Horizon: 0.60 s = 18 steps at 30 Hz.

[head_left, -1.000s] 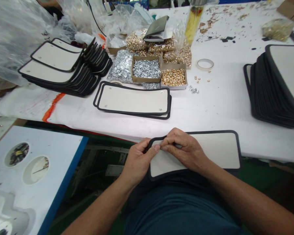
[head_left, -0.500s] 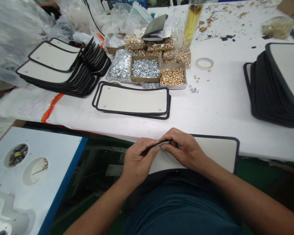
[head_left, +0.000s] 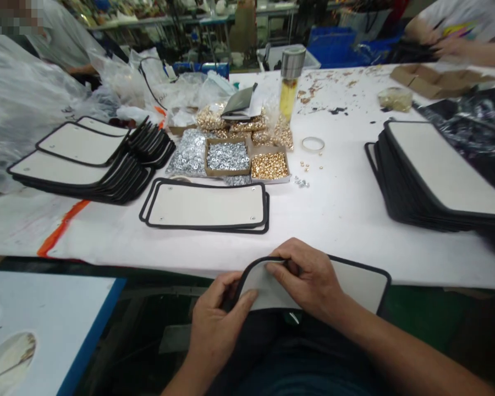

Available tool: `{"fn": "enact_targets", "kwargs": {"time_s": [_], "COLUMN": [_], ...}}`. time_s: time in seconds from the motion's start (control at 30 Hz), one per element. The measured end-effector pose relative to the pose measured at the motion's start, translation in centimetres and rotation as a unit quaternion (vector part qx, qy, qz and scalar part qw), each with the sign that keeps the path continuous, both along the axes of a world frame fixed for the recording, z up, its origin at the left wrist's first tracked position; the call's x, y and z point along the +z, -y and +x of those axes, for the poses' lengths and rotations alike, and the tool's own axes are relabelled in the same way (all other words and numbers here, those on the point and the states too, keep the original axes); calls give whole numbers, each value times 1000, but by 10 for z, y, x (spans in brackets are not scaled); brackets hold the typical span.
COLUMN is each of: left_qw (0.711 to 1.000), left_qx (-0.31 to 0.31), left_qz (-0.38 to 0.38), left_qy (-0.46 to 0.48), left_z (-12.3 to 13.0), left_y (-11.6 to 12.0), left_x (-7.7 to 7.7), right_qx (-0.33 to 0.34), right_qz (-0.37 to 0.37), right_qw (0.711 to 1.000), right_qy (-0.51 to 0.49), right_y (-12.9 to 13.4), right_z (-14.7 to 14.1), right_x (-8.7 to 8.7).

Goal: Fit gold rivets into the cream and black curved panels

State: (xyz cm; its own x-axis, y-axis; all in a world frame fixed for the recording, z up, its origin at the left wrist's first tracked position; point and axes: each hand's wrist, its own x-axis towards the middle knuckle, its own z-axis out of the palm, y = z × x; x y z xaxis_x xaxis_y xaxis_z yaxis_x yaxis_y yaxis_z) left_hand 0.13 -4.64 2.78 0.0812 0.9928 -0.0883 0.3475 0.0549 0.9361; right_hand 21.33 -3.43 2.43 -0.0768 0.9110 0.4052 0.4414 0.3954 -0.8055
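Observation:
A white panel with a black border [head_left: 357, 283] lies over my lap at the table's front edge, its left end bent upward. My left hand [head_left: 220, 313] pinches that left end, thumb on the white face. My right hand [head_left: 309, 275] grips the panel's far edge, thumb on the white side and fingers curled behind. Beyond them, two similar panels [head_left: 206, 206] lie stacked, with small metal rings near the top one's corners. Behind these are a box of silver eyelets [head_left: 227, 157] and a box of gold eyelets [head_left: 269, 166].
Piles of bordered panels stand at the left [head_left: 70, 168] and right [head_left: 445, 165]. A tape roll [head_left: 312, 144], loose eyelets and a bottle [head_left: 289, 88] are on the table [head_left: 334, 242]. A white board [head_left: 49, 319] is at lower left. Other people are at the far side.
The view has tilted up, showing more background. My left hand has moved down and left along the panel, away from my right hand, and the panel's left end now shows a wider bend.

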Motion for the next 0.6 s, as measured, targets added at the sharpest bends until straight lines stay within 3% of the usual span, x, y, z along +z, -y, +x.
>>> {"fn": "enact_targets", "kwargs": {"time_s": [0.1,0.2,0.27,0.33,0.4,0.5,0.57,0.6], "left_qw": [994,984,978,972,972,980,989,995], "left_qx": [21,48,83,120,151,186,150,97], "left_qz": [-80,-110,-108,-96,-77,-24,11,22], "left_qy": [72,131,160,177,161,63,5,-22], "left_z": [4,13,20,24,22,4,-13,-20], "left_y": [1,6,7,2,-9,-37,-58,-67], "left_x": [-8,-16,-17,-13,-3,25,45,54], "right_qx": [-64,-115,-103,-36,2,-80,-158,-187], "right_qz": [-21,-89,-155,-214,-237,-201,-176,-173], "right_qw": [998,988,978,971,970,976,969,963], "right_qy": [5,-57,-99,-100,-50,36,69,88], "right_y": [-10,-18,-21,-25,-33,-63,-90,-103], "right_z": [11,18,19,21,32,66,96,110], "right_x": [13,28,36,38,36,23,12,6]}}
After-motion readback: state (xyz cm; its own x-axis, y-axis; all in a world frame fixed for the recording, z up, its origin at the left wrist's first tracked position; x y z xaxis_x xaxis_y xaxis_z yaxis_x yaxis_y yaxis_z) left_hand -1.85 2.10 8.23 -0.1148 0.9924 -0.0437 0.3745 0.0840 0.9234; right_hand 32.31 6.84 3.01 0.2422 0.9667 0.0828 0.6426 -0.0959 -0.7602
